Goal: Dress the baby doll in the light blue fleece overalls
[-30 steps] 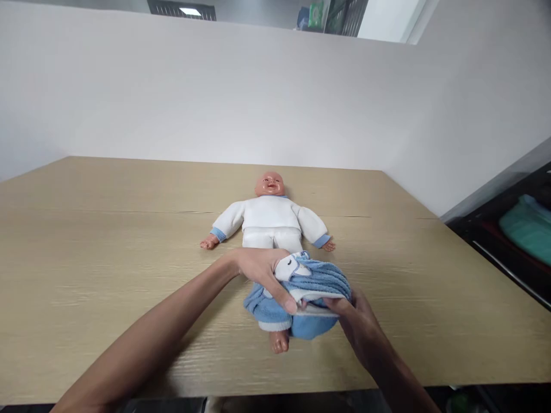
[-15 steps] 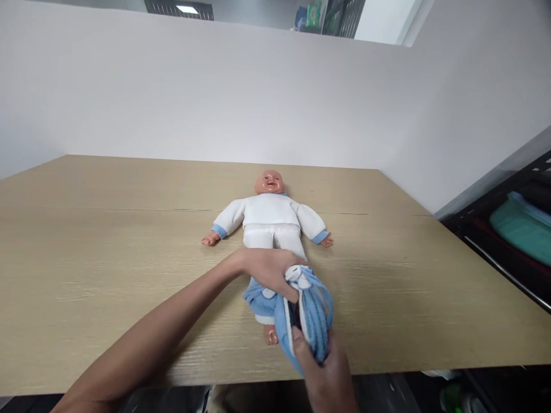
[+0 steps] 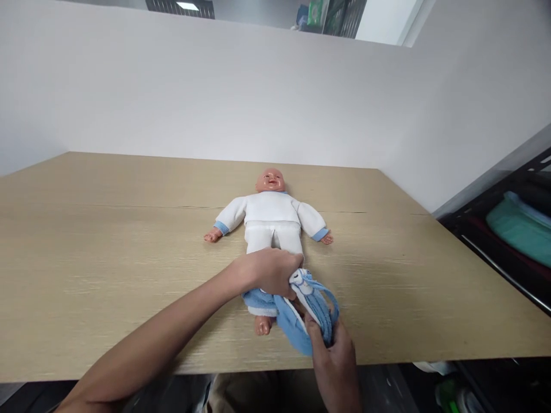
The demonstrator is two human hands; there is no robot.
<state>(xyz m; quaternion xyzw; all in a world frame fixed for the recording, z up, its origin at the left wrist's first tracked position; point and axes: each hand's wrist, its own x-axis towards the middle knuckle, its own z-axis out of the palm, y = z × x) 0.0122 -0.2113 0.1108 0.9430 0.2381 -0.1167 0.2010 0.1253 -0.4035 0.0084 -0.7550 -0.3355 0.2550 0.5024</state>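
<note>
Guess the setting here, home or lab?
Likely a lab or office workspace, not a home: a bare wooden table against a plain white partition, ceiling light panels above it, and a dark storage rack at right. A doll lies on the table.

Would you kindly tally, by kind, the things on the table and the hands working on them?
Dolls: 1, doll in white, lying on its back on the table
Blue garments: 1, blue garment at the doll's legs
Hands: 2, left hand and right hand, both gripping the garment
Total: 4
</note>
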